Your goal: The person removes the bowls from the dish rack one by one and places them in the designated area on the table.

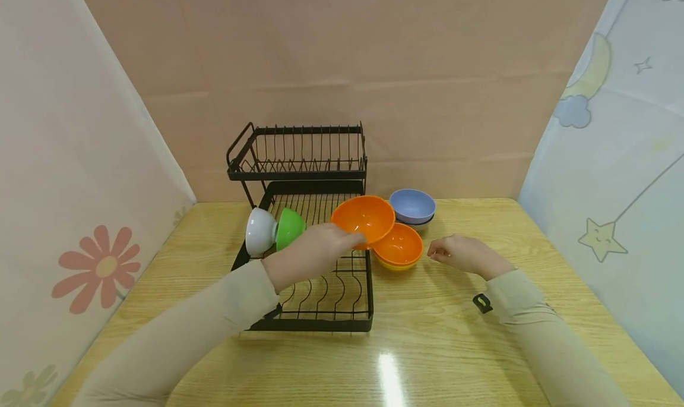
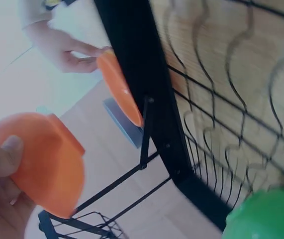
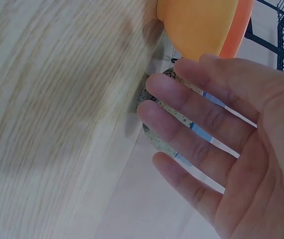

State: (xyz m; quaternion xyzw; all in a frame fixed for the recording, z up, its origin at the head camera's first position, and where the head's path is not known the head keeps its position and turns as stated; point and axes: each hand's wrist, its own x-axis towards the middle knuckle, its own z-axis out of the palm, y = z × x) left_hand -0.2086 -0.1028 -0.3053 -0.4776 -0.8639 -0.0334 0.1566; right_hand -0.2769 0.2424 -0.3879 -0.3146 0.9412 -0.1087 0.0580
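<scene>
My left hand (image 1: pixel 312 255) pinches an orange bowl (image 1: pixel 367 215) by its near side, holding it tilted above the right edge of the black dish rack (image 1: pixel 315 324). In the left wrist view the thumb lies against the outside of this orange bowl (image 2: pixel 47 159). Just right of the rack, another orange bowl (image 1: pixel 399 243) sits in a yellow bowl (image 1: pixel 396 267) on the table. My right hand (image 1: pixel 465 255) is beside that stack, holding nothing; in the right wrist view its fingers (image 3: pixel 186 144) are spread and relaxed near the yellow bowl (image 3: pixel 196 25).
A white bowl (image 1: pixel 260 233) and a green bowl (image 1: pixel 290 227) stand on their sides at the rack's left. Behind the orange stack, a periwinkle bowl (image 1: pixel 412 205) tops another stack. The rack has a raised upper tier (image 1: pixel 299 174). A small black object (image 1: pixel 483 303) appears near the right sleeve.
</scene>
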